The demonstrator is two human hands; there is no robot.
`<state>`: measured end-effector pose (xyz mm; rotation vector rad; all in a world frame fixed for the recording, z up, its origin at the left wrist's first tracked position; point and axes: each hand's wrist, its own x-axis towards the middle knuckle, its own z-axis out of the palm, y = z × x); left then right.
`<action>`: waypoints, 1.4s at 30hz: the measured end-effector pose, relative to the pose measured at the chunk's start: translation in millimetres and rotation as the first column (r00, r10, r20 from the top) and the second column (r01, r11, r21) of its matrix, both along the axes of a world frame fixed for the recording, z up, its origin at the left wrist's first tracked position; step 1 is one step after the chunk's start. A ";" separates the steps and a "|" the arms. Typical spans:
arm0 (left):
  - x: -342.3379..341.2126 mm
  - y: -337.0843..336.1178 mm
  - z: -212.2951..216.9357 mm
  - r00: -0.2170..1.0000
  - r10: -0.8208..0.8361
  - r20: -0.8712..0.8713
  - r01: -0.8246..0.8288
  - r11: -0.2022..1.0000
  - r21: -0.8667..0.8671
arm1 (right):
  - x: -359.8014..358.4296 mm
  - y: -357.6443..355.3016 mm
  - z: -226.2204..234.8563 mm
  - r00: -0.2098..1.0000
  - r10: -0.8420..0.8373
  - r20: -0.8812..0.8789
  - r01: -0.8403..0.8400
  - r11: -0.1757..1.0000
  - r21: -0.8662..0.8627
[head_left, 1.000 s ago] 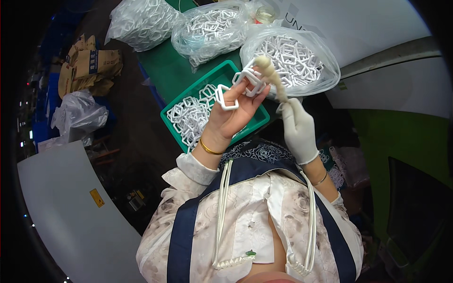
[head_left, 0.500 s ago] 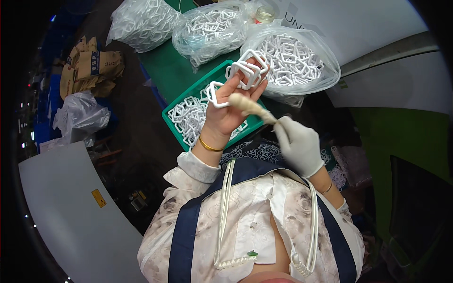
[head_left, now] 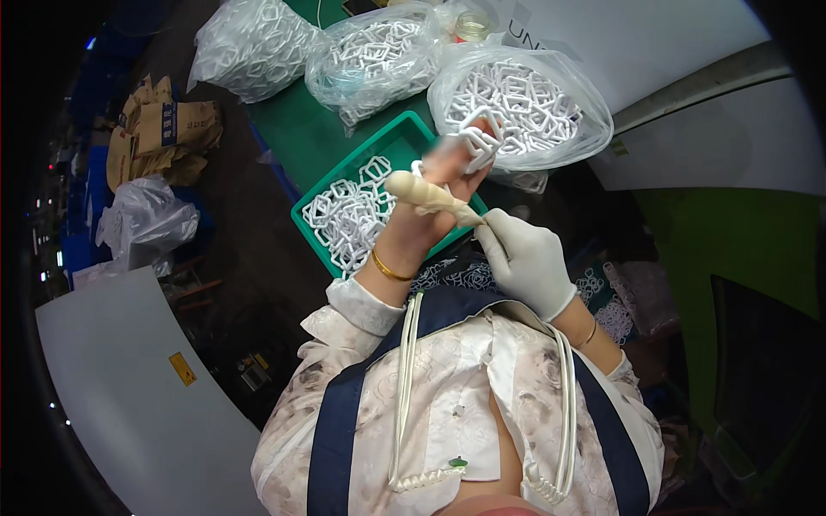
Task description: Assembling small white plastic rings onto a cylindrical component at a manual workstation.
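Note:
My bare left hand is raised over the green tray, palm up, with white square plastic rings around its fingers. A motion blur covers part of the fingers and rings. My right hand, in a white glove, is closed on the thin end of a cream-coloured wrapped stick with a rounded tip. This stick lies across in front of my left palm and hides part of it. Below the left hand, the tray holds a heap of similar white rings.
Beyond the tray, three clear plastic bags of white rings, including an open bag, stand on a green surface. A glass jar is behind them. Brown paper sacks and a clear plastic bundle lie at the left.
The stick's tip has swung left across my left palm, with my right hand following slightly. My left fingers have moved, and the ring near the thumb no longer shows there.

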<state>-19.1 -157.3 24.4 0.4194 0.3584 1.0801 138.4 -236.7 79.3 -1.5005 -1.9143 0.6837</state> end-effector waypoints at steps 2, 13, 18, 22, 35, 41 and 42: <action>-11.6 5.8 -0.5 0.997 0.060 -0.052 -0.057 0.996 0.065 | 14.2 0.8 -2.4 0.998 0.063 -0.009 -0.063 0.990 -0.124; -15.3 91.3 95.6 0.610 0.790 -0.062 -0.346 0.336 0.876 | 84.0 6.3 -0.7 0.757 -0.513 -0.405 0.504 0.852 -0.140; 31.8 92.7 -10.8 -0.077 0.903 -0.423 0.547 0.392 0.739 | 96.9 -2.0 -17.7 0.764 -0.527 -0.371 0.520 0.844 -0.130; 26.8 82.2 -41.0 -0.085 0.865 -0.495 0.596 0.442 0.670 | 97.5 -15.5 -24.2 0.720 -0.606 -0.338 0.580 0.793 -0.188; 48.8 119.1 -54.2 -0.246 0.838 -0.487 0.806 0.456 0.377 | 85.5 -21.9 -32.8 0.714 -0.614 -0.336 0.558 0.789 -0.256; 57.7 93.8 -58.1 -0.056 0.769 -0.637 0.864 0.357 0.355 | 85.3 -15.9 -32.4 0.741 -0.579 -0.341 0.522 0.816 -0.249; 43.5 107.9 -56.2 -0.181 0.774 -0.606 0.872 0.412 0.266 | 88.5 -17.0 -33.3 0.744 -0.578 -0.335 0.526 0.816 -0.242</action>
